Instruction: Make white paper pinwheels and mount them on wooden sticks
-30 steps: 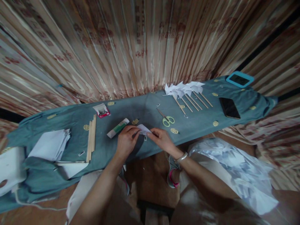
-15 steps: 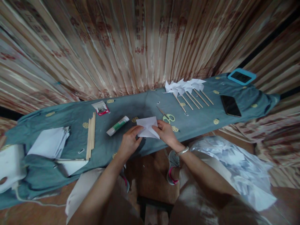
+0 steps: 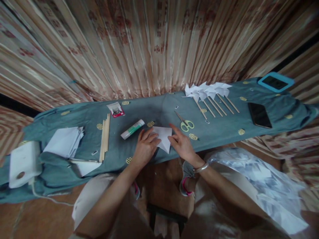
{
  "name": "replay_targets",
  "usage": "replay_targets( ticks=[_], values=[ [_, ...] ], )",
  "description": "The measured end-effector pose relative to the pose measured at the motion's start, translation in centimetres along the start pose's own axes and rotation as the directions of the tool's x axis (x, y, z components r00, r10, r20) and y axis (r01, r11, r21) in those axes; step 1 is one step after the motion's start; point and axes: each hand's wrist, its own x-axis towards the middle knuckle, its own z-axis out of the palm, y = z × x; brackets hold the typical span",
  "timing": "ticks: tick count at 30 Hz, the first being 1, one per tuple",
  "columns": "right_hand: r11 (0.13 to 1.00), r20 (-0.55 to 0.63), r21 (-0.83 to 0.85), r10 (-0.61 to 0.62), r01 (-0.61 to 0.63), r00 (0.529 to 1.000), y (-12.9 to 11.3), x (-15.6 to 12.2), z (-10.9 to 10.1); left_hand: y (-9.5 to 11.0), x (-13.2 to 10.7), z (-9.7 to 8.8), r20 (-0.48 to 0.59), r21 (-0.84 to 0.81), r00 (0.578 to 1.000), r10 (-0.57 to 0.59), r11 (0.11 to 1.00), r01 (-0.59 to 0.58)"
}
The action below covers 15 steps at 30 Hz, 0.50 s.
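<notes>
I have the folded paper (image 3: 164,136) between my two hands, over the near side of the worktop (image 3: 159,109). It lies to the right of my left hand (image 3: 146,146) and to the left of my right hand (image 3: 183,145). One corner points towards me; its long axis cannot be read reliably because my left hand covers part of the left side. The left hand is nearer: its fingers lie across the left part of the sheet, slightly bent. Its thumb is not clearly visible, so I cannot tell whether it pinches the paper or only presses on it. The right hand is spread, index finger extended past the upper right corner and thumb tip at the right edge; no grip is formed there. I cannot confirm whether the paper is fully flat on the cloth (image 3: 219,125). The glue stick (image 3: 133,129) lies beyond the left hand, slanting up to the right; the scissors (image 3: 185,124) lie just beyond the right hand, blades pointing away from me.
</notes>
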Motion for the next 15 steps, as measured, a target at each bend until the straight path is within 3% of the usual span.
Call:
replay_targets(
  ticks=[3, 6, 11, 15],
  values=[
    [0.937, -0.029, -0.270, -0.238, 0.222, 0.971, 0.0, -0.2, -0.5, -0.3, -0.5, 0.2, 0.018, -0.010, 1.000, 0.010, 1.000, -0.009],
    [0.800, 0.054, -0.457, -0.411, 0.388, 0.910, 0.1, -0.6, -1.0, -0.7, -1.1, 0.5, 0.021, -0.049, 0.999, 0.043, 0.998, -0.042],
    [0.669, 0.239, -0.509, -0.495, 0.542, 0.835, 0.5, -1.2, -1.4, -1.2, -2.3, 0.7, 0.006, -0.130, 0.997, 0.079, 0.989, -0.077],
    [0.654, 0.285, -0.461, -0.530, 0.599, 0.798, 0.5, -1.6, -1.4, -1.1, -2.9, 0.5, -0.013, -0.168, 0.996, 0.087, 0.982, -0.088]
  ],
)
